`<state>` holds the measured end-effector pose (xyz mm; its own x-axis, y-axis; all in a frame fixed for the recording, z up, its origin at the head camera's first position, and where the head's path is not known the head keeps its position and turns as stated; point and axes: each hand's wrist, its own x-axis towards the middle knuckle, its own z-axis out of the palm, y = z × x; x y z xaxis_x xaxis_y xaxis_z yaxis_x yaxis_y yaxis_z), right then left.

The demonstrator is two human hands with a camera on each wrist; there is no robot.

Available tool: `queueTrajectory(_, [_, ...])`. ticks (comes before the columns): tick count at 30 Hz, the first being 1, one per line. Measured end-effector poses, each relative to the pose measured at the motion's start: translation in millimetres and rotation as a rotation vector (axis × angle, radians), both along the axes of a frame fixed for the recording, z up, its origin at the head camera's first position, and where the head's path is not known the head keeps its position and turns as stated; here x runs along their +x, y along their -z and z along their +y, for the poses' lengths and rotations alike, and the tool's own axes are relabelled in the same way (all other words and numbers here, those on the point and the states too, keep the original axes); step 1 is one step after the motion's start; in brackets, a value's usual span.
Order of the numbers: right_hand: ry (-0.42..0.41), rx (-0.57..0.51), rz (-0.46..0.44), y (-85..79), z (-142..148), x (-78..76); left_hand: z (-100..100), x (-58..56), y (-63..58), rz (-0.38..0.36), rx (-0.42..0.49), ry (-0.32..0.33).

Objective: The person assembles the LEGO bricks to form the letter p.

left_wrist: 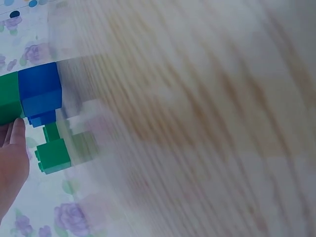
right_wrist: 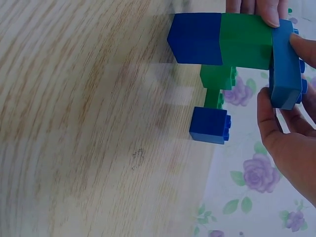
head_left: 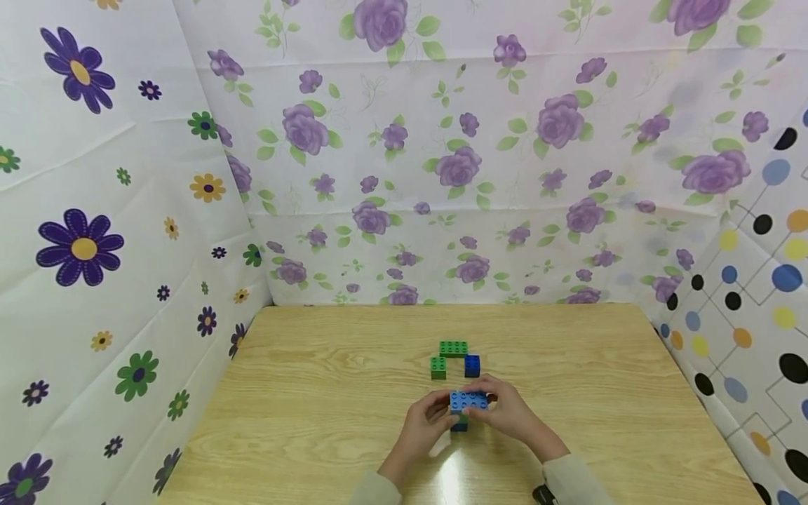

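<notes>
A light blue toy building brick lies across the top of a short stack, a green block over a dark blue block. My right hand pinches the light blue brick near its right end, thumb on the near side and fingers beyond. From the left, my left hand holds the stack about the green block, its thumb tip by the light blue brick's edge. The right wrist view shows the light blue brick overhanging the stack on one side. Only part of the left hand shows in the left wrist view.
Farther back on the wooden table stand a long green brick, a small green block and a dark blue block. Flowered cloth hangs behind the table; patterned sheets flank both sides.
</notes>
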<state>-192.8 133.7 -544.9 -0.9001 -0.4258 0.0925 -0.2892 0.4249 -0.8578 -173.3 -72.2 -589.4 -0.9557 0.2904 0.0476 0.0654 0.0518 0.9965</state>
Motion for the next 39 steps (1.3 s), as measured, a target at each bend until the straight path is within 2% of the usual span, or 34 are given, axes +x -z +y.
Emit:
queueTrajectory(3, [-0.005,-0.001,0.001,2.1,-1,-1.3,0,0.3,0.6,-0.004,0.024,-0.015])
queueTrajectory(8, [-0.016,0.014,0.003,5.9,0,-2.4,0,0.8,0.2,-0.01,0.016,-0.043])
queueTrajectory(13, [-0.07,0.01,0.007,3.7,5,-2.9,0,-0.3,-0.4,0.012,-0.02,-0.034])
queueTrajectory(17, [-0.113,-0.042,-0.007,-1.0,10,-7.1,0,-1.3,-0.4,0.02,-0.031,-0.023])
queueTrajectory(29, [-0.092,-0.093,0.042,-3.3,15,-41.1,0,-2.3,-1.3,0.009,-0.03,-0.029])
queueTrajectory(34, [-0.099,-0.11,-0.004,-2.9,10,-56.6,0,-4.0,-1.5,-0.012,-0.037,-0.024])
queueTrajectory(36, [-0.111,-0.119,-0.03,-11.4,6,-57.0,1,-4.3,-1.1,-0.015,-0.036,-0.019])
queueTrajectory(39, [-0.128,-0.106,-0.04,-12.6,1,-62.3,1,-3.7,-1.9,-0.01,-0.031,-0.019])
